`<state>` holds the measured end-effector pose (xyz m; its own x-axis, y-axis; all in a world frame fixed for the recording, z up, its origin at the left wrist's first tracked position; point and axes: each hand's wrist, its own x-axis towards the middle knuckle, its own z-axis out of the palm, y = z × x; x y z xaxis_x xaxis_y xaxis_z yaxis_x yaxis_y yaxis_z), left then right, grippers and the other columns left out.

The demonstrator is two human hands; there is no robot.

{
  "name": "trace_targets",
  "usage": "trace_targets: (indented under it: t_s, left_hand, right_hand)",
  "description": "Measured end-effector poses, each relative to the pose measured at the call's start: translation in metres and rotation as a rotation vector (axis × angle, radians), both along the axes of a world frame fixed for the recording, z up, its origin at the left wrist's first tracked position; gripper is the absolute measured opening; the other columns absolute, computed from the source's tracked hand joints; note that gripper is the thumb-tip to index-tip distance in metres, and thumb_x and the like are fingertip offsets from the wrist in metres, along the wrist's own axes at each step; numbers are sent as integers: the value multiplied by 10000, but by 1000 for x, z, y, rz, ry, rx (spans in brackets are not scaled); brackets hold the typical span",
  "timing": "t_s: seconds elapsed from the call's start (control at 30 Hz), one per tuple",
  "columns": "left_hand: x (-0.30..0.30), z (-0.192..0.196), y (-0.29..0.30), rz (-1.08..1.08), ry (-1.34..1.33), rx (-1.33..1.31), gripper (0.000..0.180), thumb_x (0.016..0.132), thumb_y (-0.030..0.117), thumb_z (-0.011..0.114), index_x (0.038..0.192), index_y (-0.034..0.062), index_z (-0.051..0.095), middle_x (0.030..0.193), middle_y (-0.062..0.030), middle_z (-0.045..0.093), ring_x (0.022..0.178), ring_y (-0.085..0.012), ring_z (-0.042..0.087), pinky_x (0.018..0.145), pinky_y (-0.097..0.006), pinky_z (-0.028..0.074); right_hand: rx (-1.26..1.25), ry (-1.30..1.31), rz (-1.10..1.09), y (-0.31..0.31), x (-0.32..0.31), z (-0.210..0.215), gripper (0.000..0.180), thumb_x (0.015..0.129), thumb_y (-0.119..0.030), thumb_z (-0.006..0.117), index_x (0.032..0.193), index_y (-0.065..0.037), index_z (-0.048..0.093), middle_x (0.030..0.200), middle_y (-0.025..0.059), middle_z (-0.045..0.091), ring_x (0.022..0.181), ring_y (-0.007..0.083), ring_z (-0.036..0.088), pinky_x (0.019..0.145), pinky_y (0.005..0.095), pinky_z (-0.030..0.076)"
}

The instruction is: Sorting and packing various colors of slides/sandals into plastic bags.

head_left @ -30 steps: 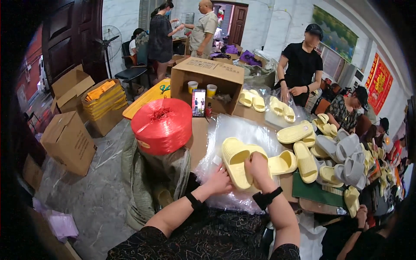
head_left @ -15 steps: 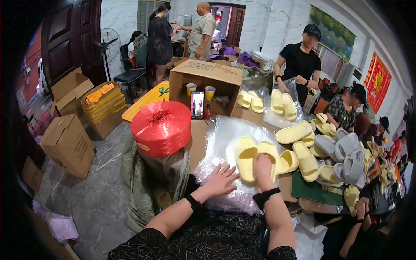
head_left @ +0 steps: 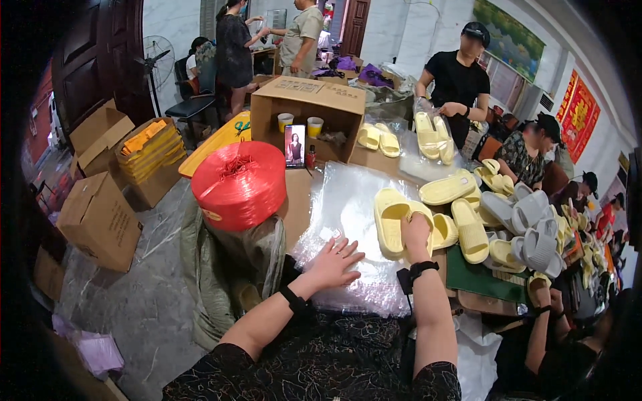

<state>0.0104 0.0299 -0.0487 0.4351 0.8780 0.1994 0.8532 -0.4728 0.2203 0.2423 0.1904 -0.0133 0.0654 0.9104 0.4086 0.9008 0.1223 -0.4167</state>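
My left hand (head_left: pixel 332 265) lies flat on a stack of clear plastic bags (head_left: pixel 344 200), fingers spread, holding nothing. Just right of it, my right hand (head_left: pixel 417 234) has its fingers pushed into a pair of pale yellow slide slippers (head_left: pixel 388 224) at the stack's right side. The fingertips are hidden inside the right slipper of the pair. Another yellow slipper (head_left: pixel 444 232) lies close beside that hand.
A red roll of twine (head_left: pixel 239 190) stands left of the bags. Behind them are an open cardboard box (head_left: pixel 309 90) and a phone (head_left: pixel 295 146). Yellow and grey slippers (head_left: pixel 528 217) pile up at right. Across the table, a co-worker (head_left: pixel 461 80) holds bagged yellow slippers.
My right hand has shifted the yellow pair to the right and a little away from me. My left hand stays spread on the bags. The whole view has shifted slightly.
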Motion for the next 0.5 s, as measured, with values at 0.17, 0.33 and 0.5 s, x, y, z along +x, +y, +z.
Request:
trace_targets:
  t_s: [0.17,0.33,0.5]
  left_hand:
    - [-7,-1,5,-31,45,-55,746,877,607,525,1480,190,385,1568,-149,284,1463,-349,215,1194,-506,123]
    - [-8,21,2,-47,24,-94,816,796,629,618,1461,200,417,1551,-153,320,1448,-357,252,1182,-503,174]
    - [-10,19,-5,-4,-19,-22,646,832,553,627,1371,212,527,1473,-132,451,1361,-359,405,1133,-498,277]
  right_hand:
    - [190,125,83,-30,5,14,367,886,-289,617,848,74,586,862,269,622,813,444,609,735,492,475]
    - [130,467,144,-89,42,23,371,914,-264,653,885,97,572,829,212,614,746,283,571,679,387,449]
    - [130,987,220,-148,91,18,293,980,-205,603,1094,65,583,989,67,649,861,113,552,762,272,455]
